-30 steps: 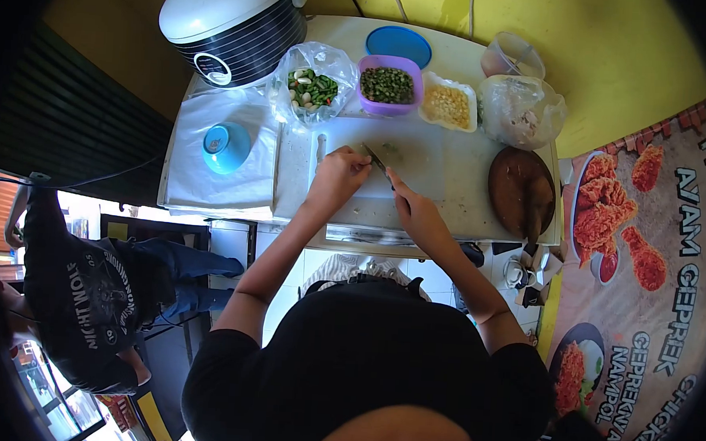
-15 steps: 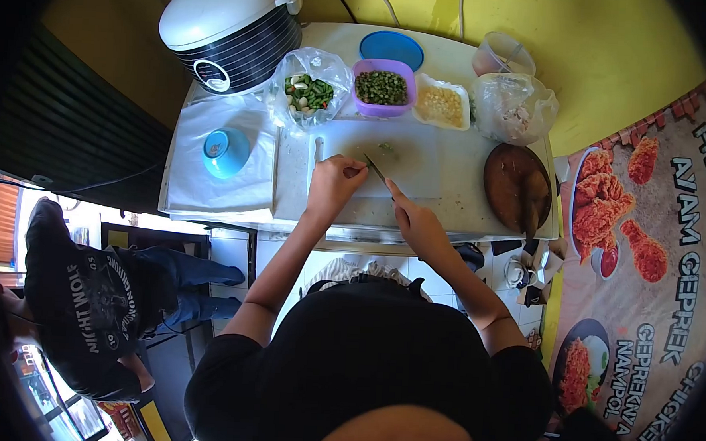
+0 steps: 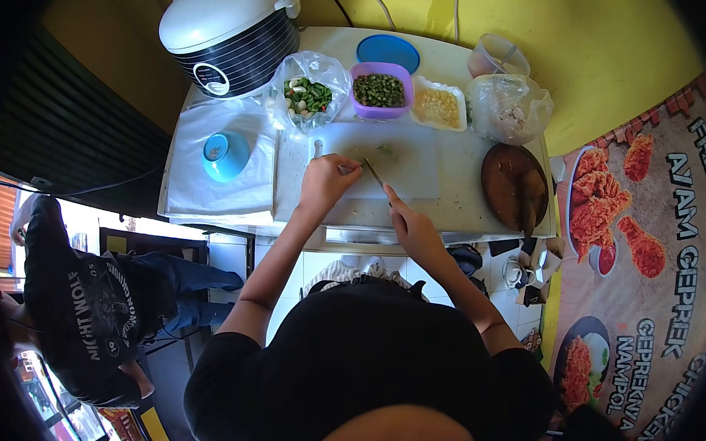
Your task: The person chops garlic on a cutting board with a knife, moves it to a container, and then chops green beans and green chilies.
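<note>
My right hand is closed round the handle of a small knife, its blade slanting up and left over a white cutting board. Close to the blade's tip, my left hand is pinched, thumb and fingers together. Whatever those fingers hold is too small to make out. A few green bits lie on the board just beyond the knife. Behind the board are a purple tub of chopped green pieces and a plastic bag with green chillies and pale cloves.
A white tray of pale chopped pieces and a filled plastic bag stand back right. The stone mortar with its pestle is at right, a blue bowl at left. A rice cooker fills the back-left corner. Another person stands left.
The view has shifted slightly. Both hands stay in nearly the same place over the board, with the knife still in my right hand. The person at left has moved an arm.
</note>
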Tool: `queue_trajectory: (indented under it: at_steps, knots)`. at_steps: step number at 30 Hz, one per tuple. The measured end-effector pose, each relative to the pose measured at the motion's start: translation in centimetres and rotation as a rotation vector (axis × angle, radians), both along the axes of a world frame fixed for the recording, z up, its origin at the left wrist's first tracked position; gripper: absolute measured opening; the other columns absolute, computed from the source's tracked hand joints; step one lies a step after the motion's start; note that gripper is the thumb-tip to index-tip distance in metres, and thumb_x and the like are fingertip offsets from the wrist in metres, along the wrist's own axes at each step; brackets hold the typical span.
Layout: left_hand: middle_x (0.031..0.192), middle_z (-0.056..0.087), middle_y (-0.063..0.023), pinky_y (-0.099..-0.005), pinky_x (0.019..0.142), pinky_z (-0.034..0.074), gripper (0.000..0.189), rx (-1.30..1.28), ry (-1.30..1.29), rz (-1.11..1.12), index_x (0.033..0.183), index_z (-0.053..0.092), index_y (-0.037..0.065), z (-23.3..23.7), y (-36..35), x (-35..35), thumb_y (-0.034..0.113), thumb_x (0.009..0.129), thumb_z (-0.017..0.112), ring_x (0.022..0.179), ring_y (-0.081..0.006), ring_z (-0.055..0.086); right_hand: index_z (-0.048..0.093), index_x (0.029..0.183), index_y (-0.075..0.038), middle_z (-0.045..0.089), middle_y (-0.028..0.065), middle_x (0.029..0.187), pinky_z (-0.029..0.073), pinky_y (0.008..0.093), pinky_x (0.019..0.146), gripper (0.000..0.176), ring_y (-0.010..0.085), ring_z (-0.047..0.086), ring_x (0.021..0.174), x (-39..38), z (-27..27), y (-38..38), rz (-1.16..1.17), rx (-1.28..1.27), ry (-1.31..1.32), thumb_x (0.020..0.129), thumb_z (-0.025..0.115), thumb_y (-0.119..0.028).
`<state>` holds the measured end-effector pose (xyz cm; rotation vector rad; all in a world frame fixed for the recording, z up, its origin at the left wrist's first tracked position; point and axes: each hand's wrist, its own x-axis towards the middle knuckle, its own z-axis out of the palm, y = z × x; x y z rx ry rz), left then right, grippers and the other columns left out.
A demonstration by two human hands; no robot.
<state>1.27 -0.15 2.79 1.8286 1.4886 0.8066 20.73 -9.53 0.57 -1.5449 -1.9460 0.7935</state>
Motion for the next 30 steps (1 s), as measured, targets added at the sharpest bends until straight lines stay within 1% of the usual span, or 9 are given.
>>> queue_trajectory:
  at_steps: [2, 3, 5, 7, 11, 17, 24, 26, 30]
  knots:
    - [0.081, 0.07, -0.0134, -0.032, 0.066, 0.054, 0.021, 0.003, -0.013, -0.014, 0.088, 0.073, 0.003, -0.1, 0.0, 0.0, 0.02, 0.076, 0.07, 0.066, -0.0238, 0.068, 0.035, 0.144, -0.018, 0.054, 0.0249, 0.062, 0.045, 0.0444, 0.057, 0.051, 0.0385, 0.058, 0.055, 0.4, 0.2, 1.0, 0.012, -0.029, 0.131, 0.095, 0.047, -0.014]
    - [0.082, 0.07, -0.0139, -0.0322, 0.066, 0.053, 0.021, 0.001, -0.027, 0.002, 0.088, 0.073, 0.003, -0.2, -0.1, 0.2, 0.019, 0.076, 0.07, 0.066, -0.0242, 0.068, 0.035, 0.144, -0.018, 0.054, 0.0249, 0.062, 0.045, 0.0444, 0.057, 0.051, 0.0385, 0.058, 0.055, 0.5, 0.5, 1.3, 0.011, -0.028, 0.13, 0.095, 0.047, -0.014]
    - [0.082, 0.07, -0.0144, -0.0324, 0.066, 0.053, 0.021, -0.003, -0.039, 0.019, 0.089, 0.073, 0.002, -0.7, -0.2, 0.6, 0.019, 0.076, 0.07, 0.067, -0.0247, 0.068, 0.038, 0.143, -0.017, 0.052, 0.0243, 0.063, 0.045, 0.0394, 0.058, 0.048, 0.0338, 0.056, 0.054, 0.5, 1.2, 1.7, -0.05, -0.085, 0.14, 0.095, 0.048, -0.015]
    - [0.081, 0.07, -0.0152, -0.0328, 0.068, 0.054, 0.022, 0.023, -0.154, 0.031, 0.09, 0.073, 0.002, -1.2, 0.0, 1.2, 0.018, 0.077, 0.07, 0.069, -0.0258, 0.069, 0.038, 0.143, -0.017, 0.05, 0.0232, 0.062, 0.044, 0.0377, 0.058, 0.048, 0.0314, 0.053, 0.053, 0.5, 1.9, 1.9, -0.046, -0.106, 0.155, 0.096, 0.048, -0.015]
    - [0.081, 0.07, -0.0157, -0.0329, 0.07, 0.054, 0.022, -0.005, -0.086, 0.039, 0.091, 0.072, 0.001, -0.9, 0.2, 1.6, 0.018, 0.077, 0.069, 0.072, -0.0262, 0.069, 0.038, 0.142, -0.017, 0.046, 0.0202, 0.061, 0.043, 0.0341, 0.057, 0.048, 0.0261, 0.045, 0.051, 0.6, 2.0, 2.0, -0.05, -0.116, 0.151, 0.096, 0.049, -0.015]
    - [0.081, 0.07, -0.0151, -0.033, 0.071, 0.054, 0.021, -0.004, -0.075, 0.051, 0.09, 0.072, 0.001, -0.4, 0.0, 1.7, 0.018, 0.077, 0.068, 0.073, -0.0274, 0.069, 0.039, 0.142, -0.018, 0.047, 0.0204, 0.063, 0.044, 0.0343, 0.059, 0.048, 0.0262, 0.046, 0.052, 0.6, 2.3, 2.0, -0.017, -0.03, 0.155, 0.096, 0.05, -0.015]
    - [0.082, 0.07, -0.0147, -0.0336, 0.071, 0.054, 0.02, 0.029, -0.07, 0.036, 0.089, 0.072, 0.001, -1.0, 0.5, 1.5, 0.017, 0.076, 0.069, 0.074, -0.0279, 0.069, 0.038, 0.143, -0.019, 0.049, 0.0214, 0.064, 0.044, 0.035, 0.059, 0.048, 0.0297, 0.049, 0.053, 0.8, 2.9, 2.1, -0.011, -0.12, 0.092, 0.096, 0.049, -0.017]
    - [0.082, 0.07, -0.0147, -0.0337, 0.071, 0.054, 0.02, 0.033, -0.075, 0.033, 0.088, 0.072, 0.001, -1.0, 0.6, 1.5, 0.017, 0.076, 0.069, 0.074, -0.0277, 0.069, 0.035, 0.144, -0.021, 0.053, 0.0229, 0.064, 0.046, 0.0389, 0.059, 0.049, 0.0338, 0.055, 0.054, 1.0, 2.5, 2.3, 0.008, -0.118, 0.033, 0.097, 0.047, -0.02]
    - [0.082, 0.07, -0.0147, -0.0349, 0.068, 0.053, 0.019, 0.067, -0.042, 0.025, 0.085, 0.072, 0.001, -0.8, 0.6, 1.2, 0.017, 0.075, 0.071, 0.072, -0.028, 0.068, 0.032, 0.145, -0.023, 0.056, 0.0227, 0.064, 0.047, 0.0444, 0.058, 0.05, 0.0371, 0.06, 0.057, 1.0, 2.5, 2.4, 0.01, -0.071, -0.078, 0.097, 0.045, -0.022]
